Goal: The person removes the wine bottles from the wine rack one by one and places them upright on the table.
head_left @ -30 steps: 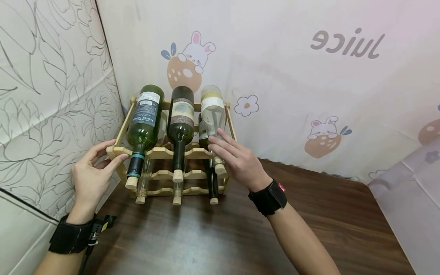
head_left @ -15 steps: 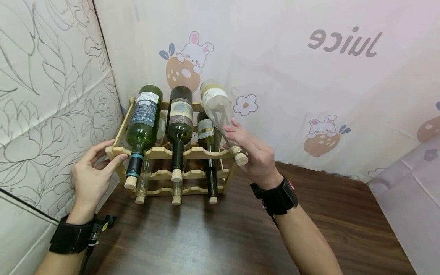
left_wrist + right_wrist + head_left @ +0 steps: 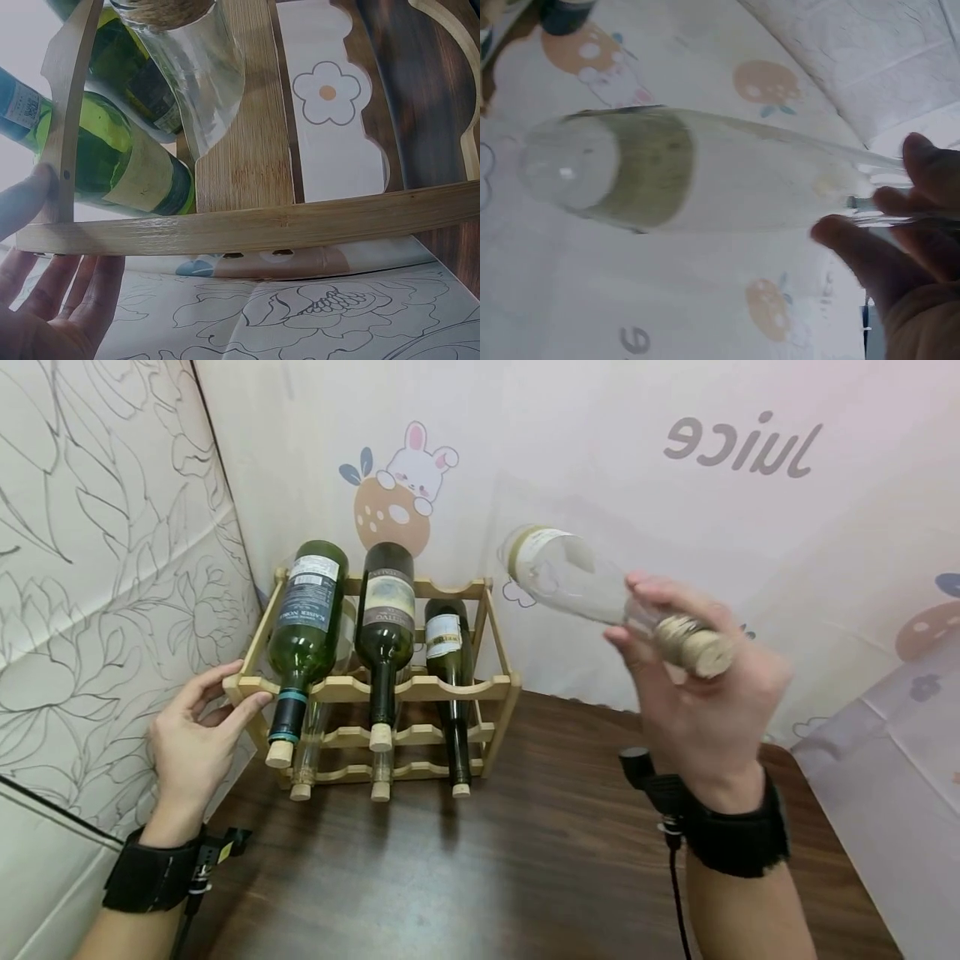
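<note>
Head view: fairly bright, even. You get a soft sheen on the tabletop, below and between your left fingers and right fingers; dim, soft-edged shadows in front of the rack, right of the left fingers. Right fingers and clear bottle slightly blurred. Left wrist: duller, greyish; washed-out white above your fingers; rail bowed by the lens. Right wrist: dim, hazy; label smeared, small glint at the bottle's far end from your fingers.

Cloth-screened corner, room type unclear: bunny-print backdrop, floral sheet, wooden table.
</note>
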`<action>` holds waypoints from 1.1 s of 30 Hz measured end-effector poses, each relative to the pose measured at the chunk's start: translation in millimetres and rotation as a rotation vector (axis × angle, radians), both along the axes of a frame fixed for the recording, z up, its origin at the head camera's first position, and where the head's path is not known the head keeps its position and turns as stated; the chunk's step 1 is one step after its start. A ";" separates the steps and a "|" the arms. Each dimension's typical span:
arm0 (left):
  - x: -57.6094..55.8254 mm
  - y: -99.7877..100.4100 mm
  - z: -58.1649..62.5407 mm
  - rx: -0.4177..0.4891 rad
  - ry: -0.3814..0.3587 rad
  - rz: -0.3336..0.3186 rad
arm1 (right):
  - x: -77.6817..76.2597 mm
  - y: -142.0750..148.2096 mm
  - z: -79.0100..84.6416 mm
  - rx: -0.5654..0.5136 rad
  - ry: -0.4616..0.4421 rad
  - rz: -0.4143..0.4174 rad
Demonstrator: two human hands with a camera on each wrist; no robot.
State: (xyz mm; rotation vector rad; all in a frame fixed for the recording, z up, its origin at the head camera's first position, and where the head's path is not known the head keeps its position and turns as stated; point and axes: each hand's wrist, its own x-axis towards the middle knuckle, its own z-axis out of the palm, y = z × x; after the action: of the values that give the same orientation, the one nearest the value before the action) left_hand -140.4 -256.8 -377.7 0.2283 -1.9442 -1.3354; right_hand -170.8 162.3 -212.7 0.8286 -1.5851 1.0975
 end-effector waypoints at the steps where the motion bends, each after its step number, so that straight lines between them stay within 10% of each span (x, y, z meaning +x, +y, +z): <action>1: -0.1 -0.2 0.4 0.002 -0.001 -0.001 | 2.2 5.0 5.2 0.011 -0.036 -0.024; 10: -1.0 -2.8 -2.3 0.019 -0.007 -0.009 | -0.7 42.5 28.2 0.213 -0.322 -0.273; 25: -0.6 -0.9 -5.2 0.034 -0.019 -0.003 | -45.9 93.0 10.5 0.345 -0.969 -0.341; 33: -2.8 -1.2 -3.5 0.043 -0.016 0.008 | -74.1 129.4 -0.5 0.417 -1.136 -0.416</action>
State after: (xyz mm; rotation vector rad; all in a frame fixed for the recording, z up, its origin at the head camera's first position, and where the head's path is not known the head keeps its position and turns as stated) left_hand -143.2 -257.9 -381.2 0.2682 -1.9278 -1.3752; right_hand -244.9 291.7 -213.2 0.0124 -2.8337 0.9636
